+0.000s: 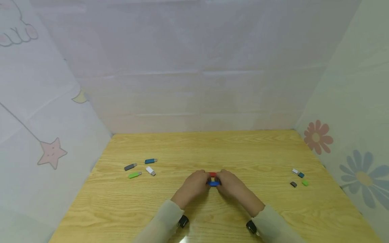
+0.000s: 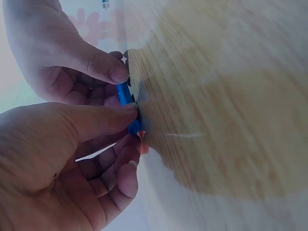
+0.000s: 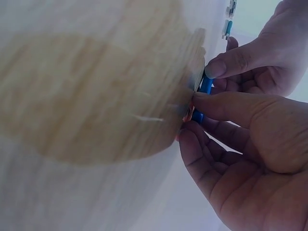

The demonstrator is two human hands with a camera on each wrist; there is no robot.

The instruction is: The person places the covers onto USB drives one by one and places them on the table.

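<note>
Both hands meet over the middle of the table. My left hand pinches one end of a blue USB stick between thumb and fingers. The other end is pinched by my right hand. Each wrist view shows the blue stick low over the wood, its ends partly covered by the thumbs. Just beyond it, a red piece spans the gap between the two hands, its ends hidden behind the fingers.
On the left lie uncapped USB sticks: blue, grey, green and white. Small caps lie at the right: white, blue, dark grey and green. Printed curtains border the wooden table.
</note>
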